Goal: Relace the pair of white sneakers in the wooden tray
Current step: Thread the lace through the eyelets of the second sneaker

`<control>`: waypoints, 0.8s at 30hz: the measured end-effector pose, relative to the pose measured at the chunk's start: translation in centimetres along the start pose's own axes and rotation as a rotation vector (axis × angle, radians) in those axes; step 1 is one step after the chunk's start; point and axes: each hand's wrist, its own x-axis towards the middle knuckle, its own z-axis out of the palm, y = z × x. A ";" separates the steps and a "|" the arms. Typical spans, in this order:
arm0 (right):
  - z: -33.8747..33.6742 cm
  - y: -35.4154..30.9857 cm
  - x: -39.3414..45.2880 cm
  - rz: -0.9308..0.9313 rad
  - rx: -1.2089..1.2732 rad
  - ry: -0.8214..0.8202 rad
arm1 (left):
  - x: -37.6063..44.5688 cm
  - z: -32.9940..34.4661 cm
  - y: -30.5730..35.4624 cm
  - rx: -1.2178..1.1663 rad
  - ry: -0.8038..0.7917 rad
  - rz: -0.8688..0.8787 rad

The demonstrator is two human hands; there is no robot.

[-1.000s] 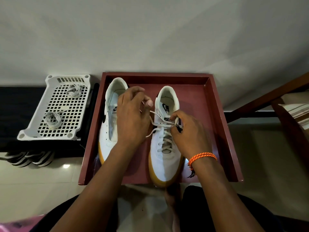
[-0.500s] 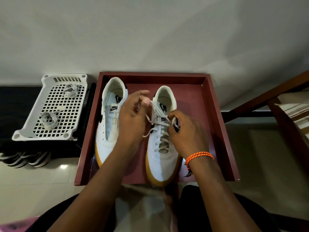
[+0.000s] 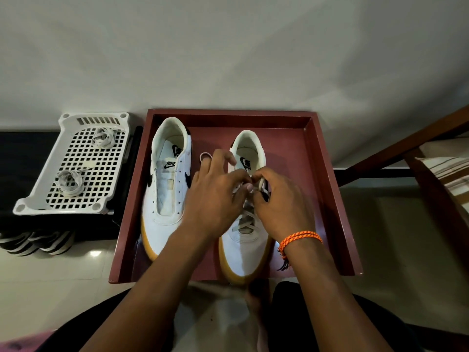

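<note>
- Head view: over the last second the left hand (image 3: 215, 191) has swung in from the gap between the shoes to meet the right hand (image 3: 279, 199) over the top eyelets of the right sneaker (image 3: 243, 245).
- The lace ends that stood out taut toward the left a second ago are now gathered under the fingers. I judge the crossing is being drawn in at the top rows, so this shoe's lacing is close to done.
- The left hand's fingertips pinch the lace (image 3: 245, 217) near the tongue, with its outer fingers lifted. A small pale loop (image 3: 205, 156) shows just beyond them, toward 11 o'clock; I cannot tell what it is.
- The right hand, with an orange bracelet (image 3: 300, 238) at its wrist, pinches a lace tip at the eyelets.
- Both sneakers lie in the wooden tray (image 3: 327, 194) on the floor, heels away from the person. The right one sits toward 3 o'clock in the tray and shows grey-white crosses over its lower eyelets.
- The left sneaker (image 3: 166, 194), toward 9 o'clock, has bare eyelets and an open tongue, so it looks unlaced: half the task remains.
- Both are white with gum-coloured soles and black logos.
- At 9 o'clock beyond the tray, a white plastic basket (image 3: 35, 196) holds two coiled laces (image 3: 69, 181).
</note>
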 end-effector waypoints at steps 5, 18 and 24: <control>0.1 0.0 -0.1 -0.005 0.005 0.001 | 0.1 0.8 0.0 -0.136 0.069 -0.067; -0.4 -0.1 -0.1 0.036 0.021 -0.008 | 1.2 -2.8 0.8 -1.484 0.074 -0.435; -0.4 -0.1 -0.2 0.022 0.041 -0.024 | 1.7 -2.9 -0.2 -1.024 0.188 -0.556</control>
